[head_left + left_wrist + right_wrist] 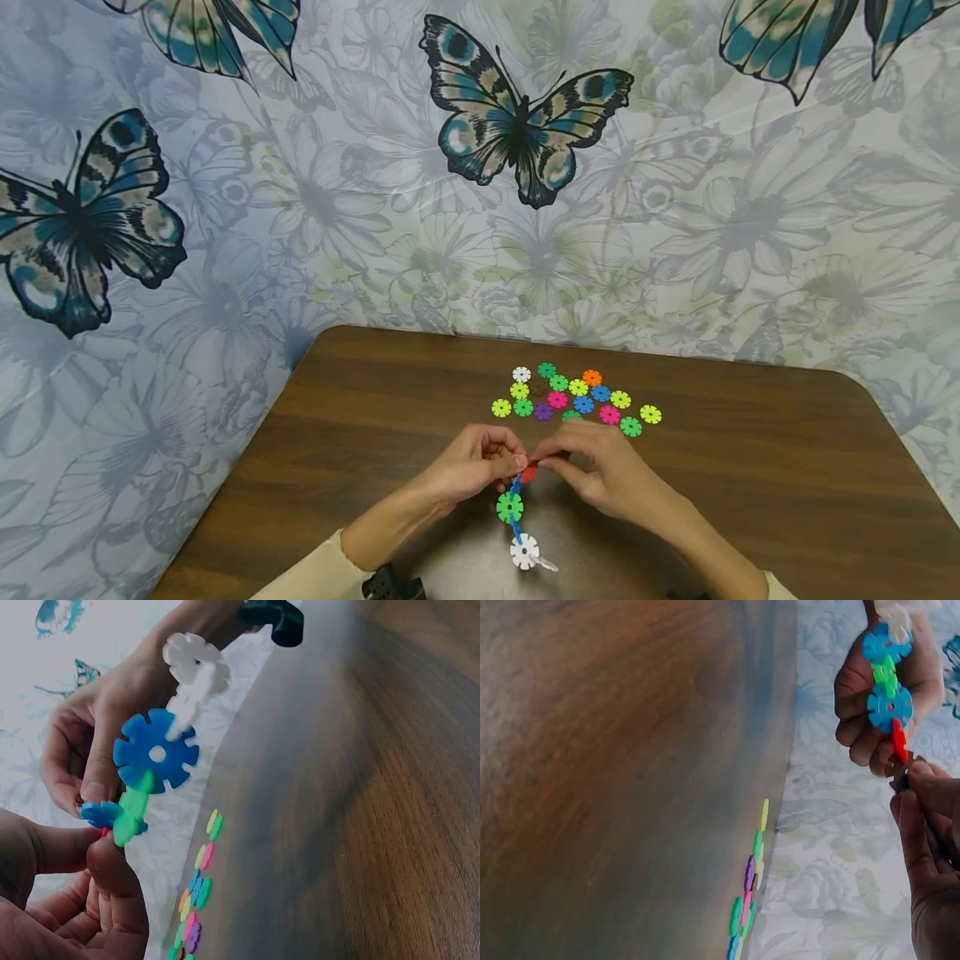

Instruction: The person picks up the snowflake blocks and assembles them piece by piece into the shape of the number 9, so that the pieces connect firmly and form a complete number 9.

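Both hands meet above the wooden table, working on a chain of notched plastic discs. Its white disc [524, 552], green disc [510, 507] and blue disc [156, 752] hang toward the near side. My left hand [480, 462] grips the chain close to its red disc [900, 741]. Between thumb and fingertips, my right hand [607, 471] pinches a brown disc [904, 774], which meets the red one. Whether the two are slotted together I cannot tell, as fingertips cover part of the joint.
Loose notched discs in several colours lie beyond the hands, among them an orange disc [592, 378], a purple disc [543, 411] and a yellow disc [651, 414]. The brown wooden table [360, 400] ends at a butterfly-patterned wall covering [337, 208].
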`<state>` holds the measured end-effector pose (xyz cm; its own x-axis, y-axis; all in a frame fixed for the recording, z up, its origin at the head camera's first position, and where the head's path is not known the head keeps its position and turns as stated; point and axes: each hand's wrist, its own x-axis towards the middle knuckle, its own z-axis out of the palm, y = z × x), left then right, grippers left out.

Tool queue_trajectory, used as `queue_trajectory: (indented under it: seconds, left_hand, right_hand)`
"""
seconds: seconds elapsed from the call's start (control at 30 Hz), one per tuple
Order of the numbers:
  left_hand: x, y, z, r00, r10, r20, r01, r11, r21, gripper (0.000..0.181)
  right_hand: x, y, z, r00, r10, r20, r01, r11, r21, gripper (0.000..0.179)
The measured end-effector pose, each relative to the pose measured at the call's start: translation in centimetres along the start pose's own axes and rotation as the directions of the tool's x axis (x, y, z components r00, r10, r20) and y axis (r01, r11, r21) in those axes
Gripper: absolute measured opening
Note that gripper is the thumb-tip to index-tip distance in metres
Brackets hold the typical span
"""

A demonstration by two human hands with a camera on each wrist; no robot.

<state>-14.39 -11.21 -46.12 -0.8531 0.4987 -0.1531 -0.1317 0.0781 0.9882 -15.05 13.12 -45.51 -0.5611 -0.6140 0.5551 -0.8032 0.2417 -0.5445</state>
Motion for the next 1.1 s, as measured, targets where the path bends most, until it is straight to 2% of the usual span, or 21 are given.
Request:
queue_trajectory:
  seconds: [0.1, 0.3, 0.33, 0.5, 0.63, 0.77, 1.0, 1.1]
  left_hand:
    - [0.0, 0.0, 0.0, 1.000, -0.003, 0.014, 0.003, 1.000, -0.003, 0.017]
    - [-0.3, -0.3, 0.0, 1.000, -0.021, 0.023, 0.022, 0.998, -0.056, 0.019]
    - [-0.4, -0.3, 0.0, 1.000, -0.022, 0.020, 0.023, 0.998, -0.058, 0.019]
    - [-0.5, -0.5, -0.3, 0.999, -0.035, -0.007, 0.034, 0.998, -0.057, 0.017]
    - [-0.6, -0.6, -0.6, 0.999, -0.047, -0.020, 0.046, 0.997, -0.062, 0.017]
    - [-0.6, -0.6, -0.7, 0.999, -0.044, -0.013, 0.043, 0.997, -0.065, 0.016]
    - [-0.5, -0.5, -0.6, 0.999, -0.038, -0.001, 0.038, 0.997, -0.068, 0.015]
    - [-0.5, -0.5, -0.6, 0.999, -0.040, 0.003, 0.040, 0.997, -0.068, 0.015]
  right_hand:
    - [-0.2, 0.1, -0.2, 0.999, 0.040, 0.008, -0.041, 0.998, 0.058, 0.023]
    - [-0.6, 0.7, -0.2, 0.997, 0.073, 0.040, -0.078, 0.986, 0.146, 0.024]
    - [-0.7, 0.8, -0.2, 0.996, 0.073, 0.042, -0.078, 0.985, 0.154, 0.025]
    - [-1.8, 2.4, -1.3, 0.982, 0.182, 0.049, -0.187, 0.974, 0.129, 0.029]
    - [-2.9, 4.7, -3.2, 0.950, 0.308, 0.043, -0.309, 0.951, 0.016, 0.026]
    - [-4.1, 7.0, -5.2, 0.906, 0.422, 0.046, -0.413, 0.901, -0.132, 0.028]
    - [-5.6, 9.3, -7.5, 0.843, 0.535, 0.065, -0.500, 0.821, -0.274, 0.030]
    - [-5.9, 9.8, -7.8, 0.827, 0.557, 0.074, -0.514, 0.803, -0.301, 0.029]
